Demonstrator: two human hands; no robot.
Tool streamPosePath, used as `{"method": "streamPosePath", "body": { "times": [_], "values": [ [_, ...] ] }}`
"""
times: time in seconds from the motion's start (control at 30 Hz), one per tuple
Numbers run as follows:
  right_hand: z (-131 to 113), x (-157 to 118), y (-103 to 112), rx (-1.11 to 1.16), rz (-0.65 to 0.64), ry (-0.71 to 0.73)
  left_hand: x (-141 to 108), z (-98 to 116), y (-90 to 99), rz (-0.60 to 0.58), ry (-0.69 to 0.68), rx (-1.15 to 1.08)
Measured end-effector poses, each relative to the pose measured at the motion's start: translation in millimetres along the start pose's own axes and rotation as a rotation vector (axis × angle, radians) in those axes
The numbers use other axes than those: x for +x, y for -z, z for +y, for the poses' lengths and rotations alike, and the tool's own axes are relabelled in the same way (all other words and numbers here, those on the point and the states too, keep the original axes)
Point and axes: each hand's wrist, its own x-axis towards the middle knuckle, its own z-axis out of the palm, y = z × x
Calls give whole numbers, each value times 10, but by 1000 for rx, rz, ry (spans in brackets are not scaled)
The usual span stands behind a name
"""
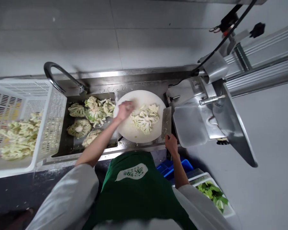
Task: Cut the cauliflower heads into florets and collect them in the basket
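A round white cutting board (127,134) lies across the counter beside the sink. On it rests a cut head of cauliflower (146,120), with small loose pieces near its upper left side. My left hand (125,110) is over the left part of the board, apart from the cauliflower; its fingers are smeared by motion. At the board's right edge my right hand (171,143) is closed round the handle of a cleaver (166,120). The broad blade points away from me, close to the rim of the board.
Several cauliflower heads (79,128) sit in the sink (64,140) under a curved faucet (60,75). A white basket (54,127) at left holds cauliflower pieces (21,137). A metal slicing machine (206,108) stands right; below it is a crate (228,209) of green leaves (213,195).
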Motion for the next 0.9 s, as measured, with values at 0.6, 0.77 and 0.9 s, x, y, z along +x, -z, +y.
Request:
{"method": "streamPosePath", "body": {
  "times": [0.6, 0.77, 0.9],
  "values": [
    [237, 181, -50, 80, -57, -63, 338, -149, -596, -240, 449, -900],
    [73, 113, 50, -11, -65, 22, -513, -363, -24, -13, 451, -853],
    [-311, -145, 30, -90, -72, 166, -1159, -599, 94, 55, 490, -716]
  ]
}}
